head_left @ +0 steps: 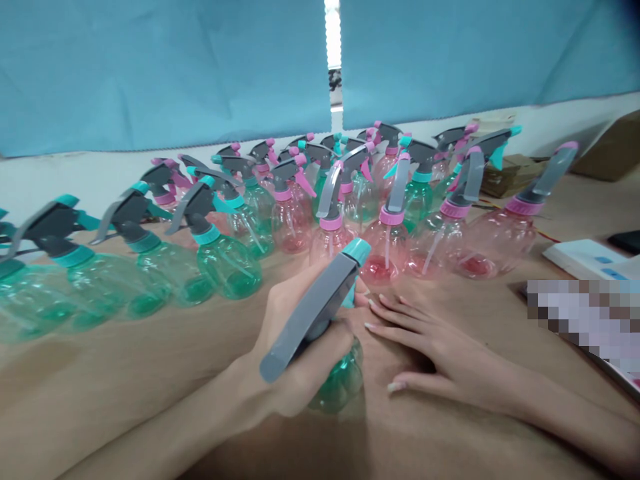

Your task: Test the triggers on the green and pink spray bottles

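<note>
A green spray bottle (340, 380) with a grey trigger head and turquoise nozzle is held near the front of the table, its neck wrapped by my left hand (305, 360). The fingers on the far side are partly hidden behind the spray head. Just to the right, my right hand (430, 340) lies low over the tabletop, palm down, fingers spread and with nothing in it. Beyond the hands stands a pink spray bottle (384, 250) with a little pink at its base. Another green spray bottle (230, 267) is on the left, at the end of a row.
Several more green and pink spray bottles crowd the back of the wooden table (165, 393). To the right are a white device (575, 260) with blue buttons, a blurred-out flat object (590, 327) and cardboard boxes (515, 175). A blue sheet (150, 73) covers the wall behind.
</note>
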Tool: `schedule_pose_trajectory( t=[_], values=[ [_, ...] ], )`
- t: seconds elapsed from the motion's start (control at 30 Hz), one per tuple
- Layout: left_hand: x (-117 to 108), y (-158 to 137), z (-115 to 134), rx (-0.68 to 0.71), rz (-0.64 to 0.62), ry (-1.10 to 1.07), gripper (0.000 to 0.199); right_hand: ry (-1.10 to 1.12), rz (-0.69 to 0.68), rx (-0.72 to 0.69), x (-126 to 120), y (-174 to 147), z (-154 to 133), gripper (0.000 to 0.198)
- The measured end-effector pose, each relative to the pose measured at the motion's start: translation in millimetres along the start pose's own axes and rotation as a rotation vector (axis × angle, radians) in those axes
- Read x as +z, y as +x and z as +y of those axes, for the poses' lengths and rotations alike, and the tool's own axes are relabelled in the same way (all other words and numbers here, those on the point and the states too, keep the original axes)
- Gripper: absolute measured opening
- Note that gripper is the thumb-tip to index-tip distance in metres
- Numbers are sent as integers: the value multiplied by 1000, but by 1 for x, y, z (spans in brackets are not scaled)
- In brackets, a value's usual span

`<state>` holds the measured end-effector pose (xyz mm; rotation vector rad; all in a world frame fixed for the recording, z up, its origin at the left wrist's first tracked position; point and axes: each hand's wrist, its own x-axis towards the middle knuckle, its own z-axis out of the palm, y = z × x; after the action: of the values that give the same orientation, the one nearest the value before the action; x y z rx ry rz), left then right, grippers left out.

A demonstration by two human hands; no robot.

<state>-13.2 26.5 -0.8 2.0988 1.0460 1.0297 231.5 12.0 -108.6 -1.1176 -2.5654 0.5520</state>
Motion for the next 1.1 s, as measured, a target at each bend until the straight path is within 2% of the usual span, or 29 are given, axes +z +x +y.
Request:
schedule_pose_trajectory(
  t=[0.13,0.27,0.4,0.7,0.9,1.1],
  values=[
    [1,-3,-1,9,84,33,7,-3,-8,11,-1,0,0,76],
    [0,1,2,-9,29,46,18,-13,-12,9,-1,0,-1,76],
    [1,3,4,-9,-17,-31,36,-36,-13,3,0,0,0,76],
    [2,1,2,-55,-29,9,37,-31,-39,12,-3,2,-2,76],
    [3,-2,-3,-82,-40,14,47,8,-36,16,-3,4,-2,78],
    [5,3,1,-95,9,28,28,45,-39,37,-5,4,-3,79]
  ],
)
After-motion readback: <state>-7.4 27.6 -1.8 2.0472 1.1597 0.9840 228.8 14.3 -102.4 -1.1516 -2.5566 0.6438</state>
